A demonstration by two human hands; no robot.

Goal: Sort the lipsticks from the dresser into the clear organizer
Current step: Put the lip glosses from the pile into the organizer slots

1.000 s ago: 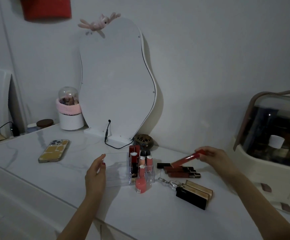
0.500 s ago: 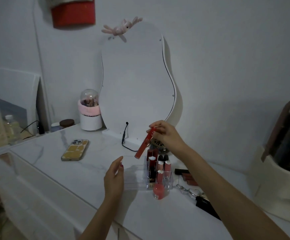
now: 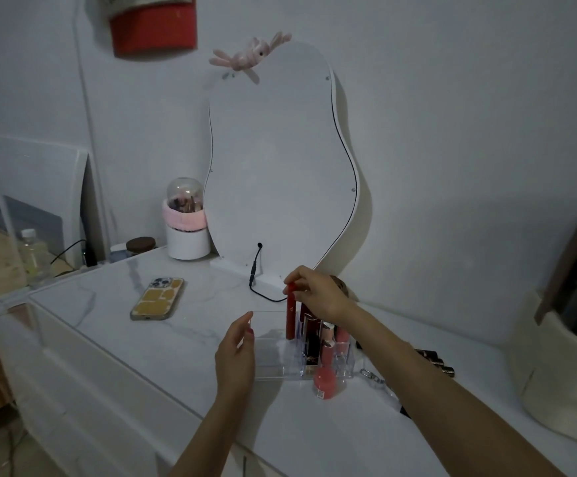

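Lipstick (image 3: 290, 316), a tall red tube, stands upright in the back row of the organizer (image 3: 273, 359), and I have my right hand (image 3: 318, 294) pinched on its cap from above. My left hand (image 3: 235, 356) is loosely curled, fingers partly spread, against the organizer's left wall and holds nothing else. Other tubes (image 3: 318, 342) stand just right of the red one, dark and pink, filling the right-hand slots; the left compartments look bare. I see a small pale mark on the red tube but cannot read it, and no brand is legible anywhere. A round pink bottle (image 3: 324, 382) stands on the dresser (image 3: 183, 339) touching the organizer's front. Behind my right forearm lie several dark tubes (image 3: 435, 361) and a keyring (image 3: 371, 376). The dresser top is white with grey marble veining. A phone (image 3: 158, 299) in a yellow case lies face down to the left, well apart. A wavy-edged mirror (image 3: 280, 166) leans against the wall behind, a black cable (image 3: 257, 270) plugged at its base, a pink plush (image 3: 249, 58) on its top. A white brush holder (image 3: 187, 228) with a pink band stands beside it. A cream storage case (image 3: 562, 356) sits at far right. The room is dim.
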